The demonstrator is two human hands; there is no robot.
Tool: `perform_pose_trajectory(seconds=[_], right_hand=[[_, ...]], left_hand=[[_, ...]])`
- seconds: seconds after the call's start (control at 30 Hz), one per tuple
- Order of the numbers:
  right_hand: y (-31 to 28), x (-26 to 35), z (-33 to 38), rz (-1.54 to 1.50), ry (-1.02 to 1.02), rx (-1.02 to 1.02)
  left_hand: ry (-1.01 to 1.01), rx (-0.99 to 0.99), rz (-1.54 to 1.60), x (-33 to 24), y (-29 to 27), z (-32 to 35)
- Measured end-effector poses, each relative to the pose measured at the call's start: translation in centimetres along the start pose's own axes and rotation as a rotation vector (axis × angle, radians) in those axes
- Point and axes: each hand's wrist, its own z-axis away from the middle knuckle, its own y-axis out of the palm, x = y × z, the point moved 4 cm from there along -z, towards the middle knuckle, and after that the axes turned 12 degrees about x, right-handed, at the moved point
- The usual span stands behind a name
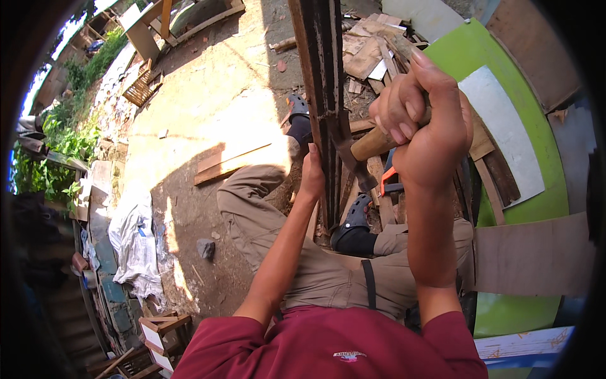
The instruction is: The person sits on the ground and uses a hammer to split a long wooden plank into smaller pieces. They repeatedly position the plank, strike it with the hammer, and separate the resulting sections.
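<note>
A long dark wooden post (pixel 320 82), grooved along its length, stands upright between my legs. My left hand (pixel 312 175) is closed around its left edge, thumb pointing up; the other fingers are mostly hidden behind it. Raised at the right, my right hand (pixel 426 120) grips the wooden handle of a hammer (pixel 367 147). The hammer's metal head lies against or very near the post's right side, its claw end toward the wood and its striking face lower right. Whether the claw has caught anything there I cannot tell.
An orange-and-black handle (pixel 390 181) lies near my right shoe (pixel 355 221). Scrap boards (pixel 372 50) pile up beyond the post. Green sheets (pixel 473 47) lie at the right. Planks (pixel 233 161), a stone (pixel 206 248) and a white cloth sack (pixel 136 243) lie to the left.
</note>
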Motion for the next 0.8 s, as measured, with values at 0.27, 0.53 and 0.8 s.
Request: perform_pose_trajectory(seconds=[0.27, 0.53, 0.8], right_hand=[[-0.2, 1.7, -0.6, -0.062, -0.204, 0.052], [-0.8, 2.2, 0.4, -0.015, -0.170, 0.152], [-1.4, -1.0, 2.5, 0.069, -0.105, 0.090]], left_hand=[[0.064, 0.019, -0.137, -0.4, -0.3, -0.5], [0.044, -0.014, -0.078, 0.2, 0.2, 0.1], [0.060, 0.024, -0.014, 0.4, -0.3, -0.4]])
